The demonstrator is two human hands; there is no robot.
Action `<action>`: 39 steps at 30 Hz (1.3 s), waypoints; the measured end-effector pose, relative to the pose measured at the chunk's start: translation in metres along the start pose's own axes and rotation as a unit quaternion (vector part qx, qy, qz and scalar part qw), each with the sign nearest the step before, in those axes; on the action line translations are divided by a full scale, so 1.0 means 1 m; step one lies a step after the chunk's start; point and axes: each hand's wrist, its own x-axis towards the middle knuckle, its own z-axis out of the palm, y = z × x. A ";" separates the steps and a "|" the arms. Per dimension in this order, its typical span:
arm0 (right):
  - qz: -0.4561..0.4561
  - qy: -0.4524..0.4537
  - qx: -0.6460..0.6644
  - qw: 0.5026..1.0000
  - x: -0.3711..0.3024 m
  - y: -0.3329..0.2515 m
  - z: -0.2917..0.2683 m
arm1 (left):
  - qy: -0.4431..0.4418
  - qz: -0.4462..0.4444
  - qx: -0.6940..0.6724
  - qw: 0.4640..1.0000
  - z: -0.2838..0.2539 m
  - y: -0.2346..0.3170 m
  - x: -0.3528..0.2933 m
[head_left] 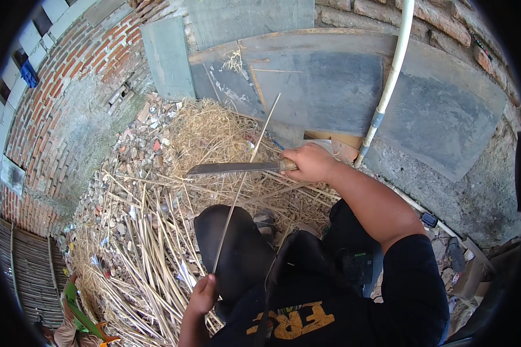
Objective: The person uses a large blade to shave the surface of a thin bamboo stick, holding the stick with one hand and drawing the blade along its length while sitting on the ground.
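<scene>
Dark metal, the knife [234, 168] lies level across the strip [228, 225], its tip to the left; from where I stand I cannot tell whether the blade touches it or only passes over. The right hand [311, 162] has its grip wrapped round the wooden handle. The left hand [203, 294], on the near side, has a narrow grip, thumb and fingers pinching the near end of the strip. From there the strip slants far and to the right, over the black pad [231, 246] on the left leg, and its far end stands out in front of the grey boards [336, 81].

Just beyond the blade a heap of shavings [205, 130] crowds the ground. To the left a pile of split stalks [150, 248] runs from near to far, taking up most of the space beside the leg, with rubble [136, 139] showing past it. On the far right a white pipe [392, 87] rises in front of the boards, close to the right hand. A brick wall [55, 130] closes off the left, a blue cloth [29, 74] hanging high on it. At the near left another person [69, 329] sits beside something green [82, 312].
</scene>
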 end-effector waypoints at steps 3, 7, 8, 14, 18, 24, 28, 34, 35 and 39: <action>-0.027 0.009 -0.036 0.999 -0.001 0.001 0.003 | 0.014 0.018 0.032 0.999 0.004 0.001 -0.003; -0.054 -0.028 -0.042 0.997 0.001 -0.018 0.000 | 0.104 0.102 0.164 0.976 0.018 0.002 -0.008; -0.035 -0.051 -0.031 0.998 0.001 -0.019 0.002 | 0.120 0.100 0.165 0.974 0.020 0.003 -0.009; 0.085 -0.015 0.010 0.996 0.013 0.019 0.018 | 0.105 0.126 0.209 0.964 0.018 0.006 -0.006; 0.020 -0.031 0.019 0.999 0.008 -0.008 0.007 | 0.109 0.113 0.187 0.970 0.010 -0.006 -0.004; 0.034 -0.051 0.026 0.998 0.015 0.014 0.023 | -0.019 0.013 0.024 0.999 -0.002 0.011 -0.002; 0.062 0.026 0.085 0.994 0.014 0.028 0.026 | -0.002 0.054 0.113 0.992 -0.003 0.023 -0.011; 0.034 0.074 0.142 0.986 0.003 0.016 0.018 | 0.201 0.228 0.274 0.912 0.017 0.017 -0.010; 0.029 0.092 0.155 0.983 0.002 0.017 0.018 | 0.226 0.269 0.336 0.874 0.017 0.013 -0.008; 0.019 0.137 0.177 0.974 0.001 0.019 0.012 | 0.222 0.262 0.351 0.871 0.020 0.020 -0.011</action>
